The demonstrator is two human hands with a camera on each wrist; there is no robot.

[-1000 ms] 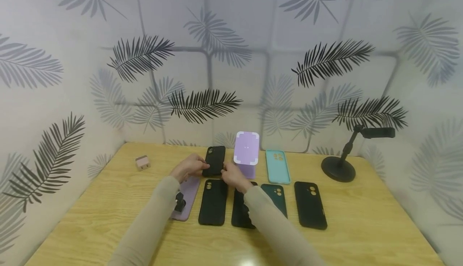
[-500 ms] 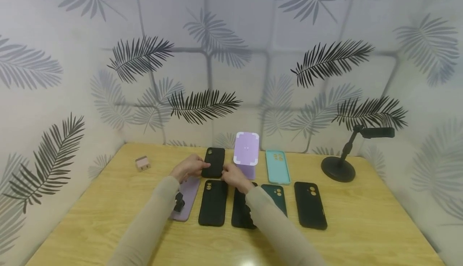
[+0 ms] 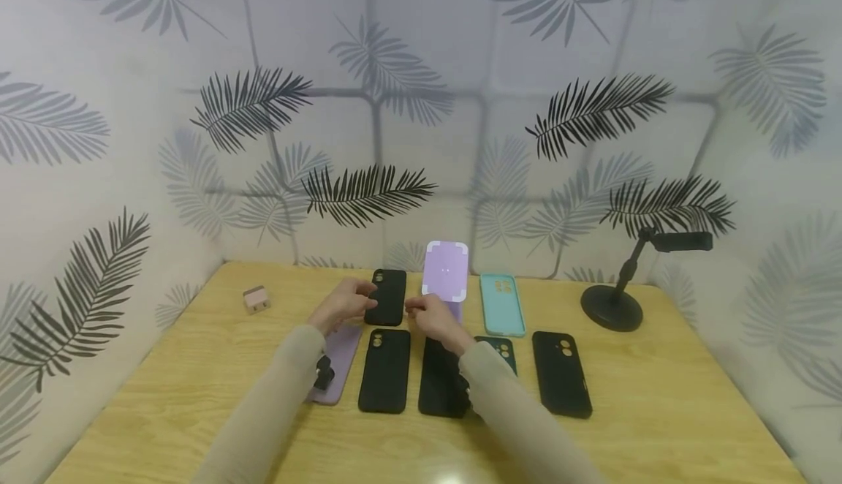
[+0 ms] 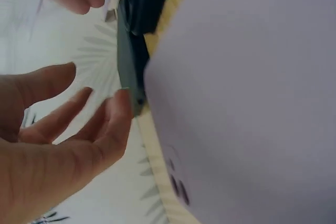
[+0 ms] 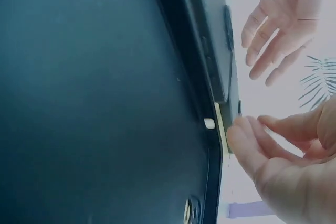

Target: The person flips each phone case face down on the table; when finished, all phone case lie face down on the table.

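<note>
In the head view, a black phone case [image 3: 388, 297] lies flat at the back of the table, with a hand on either side of it. My left hand [image 3: 343, 303] hovers at its left edge over a lavender phone case [image 3: 343, 352]; in the left wrist view its fingers [image 4: 113, 135] are loosely bent and hold nothing. To the right of the black case is my right hand [image 3: 434, 317], above another black phone case [image 3: 437, 385]. Thumb and fingertips of the right hand [image 5: 289, 161] come close together in the right wrist view, with nothing between them.
Along the front row lie a black case [image 3: 384, 372], a dark green case [image 3: 505, 349] partly under the right sleeve, and a black case [image 3: 562, 374]. Behind them are a purple stand [image 3: 445, 272] and a light blue case [image 3: 503, 307]. A pink charger [image 3: 256, 298] and black stand [image 3: 612, 307] flank these.
Both hands have let go of the rear black phone case and drawn slightly apart, the left upward, the right to the right. The case stays flat where it was.
</note>
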